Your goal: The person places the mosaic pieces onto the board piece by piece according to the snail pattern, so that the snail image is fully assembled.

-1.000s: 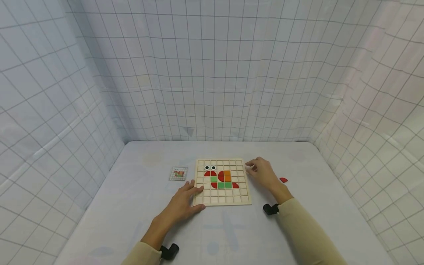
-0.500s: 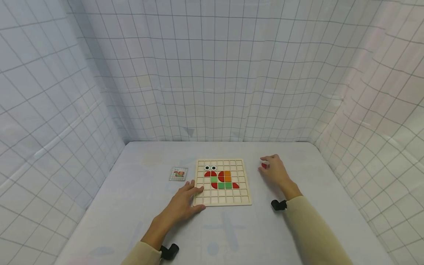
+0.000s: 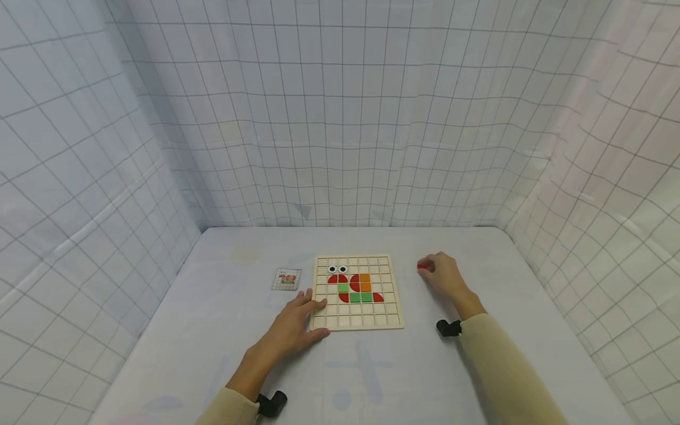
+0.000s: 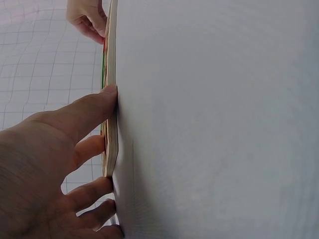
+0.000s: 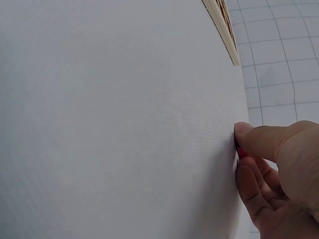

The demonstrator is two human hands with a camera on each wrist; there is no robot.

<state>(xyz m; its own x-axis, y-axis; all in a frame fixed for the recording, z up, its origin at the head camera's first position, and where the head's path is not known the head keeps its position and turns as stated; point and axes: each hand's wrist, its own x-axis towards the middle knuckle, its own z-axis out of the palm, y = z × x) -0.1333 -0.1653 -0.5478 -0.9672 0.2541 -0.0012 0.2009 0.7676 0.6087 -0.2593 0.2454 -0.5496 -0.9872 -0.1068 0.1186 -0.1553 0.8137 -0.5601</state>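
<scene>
A wooden grid board [image 3: 345,322] lies flat on the table. Set in its cells are two eye tiles [image 3: 337,269], two orange tiles [image 3: 365,282], several green tiles [image 3: 355,297] and red curved tiles [image 3: 355,282]. My left hand [image 3: 292,323] rests at the board's near left corner, thumb against the front edge and index fingertip over the left side. Its other fingers touch the table beyond the corner. Right of the board, at table level, my right hand [image 3: 442,277] pinches a small red tile [image 5: 241,152] between thumb and fingertips, which mostly cover it.
A small picture card [image 3: 286,278] with a similar coloured figure lies left of the board. White grid-lined curtains [image 3: 350,147] stand behind the table and on both sides. The white tabletop [image 3: 404,378] stretches around the board.
My right hand has moved right from the board's edge and closed its fingers on a red tile. Its wrist now covers where another red piece lay. My left hand has stayed still.
</scene>
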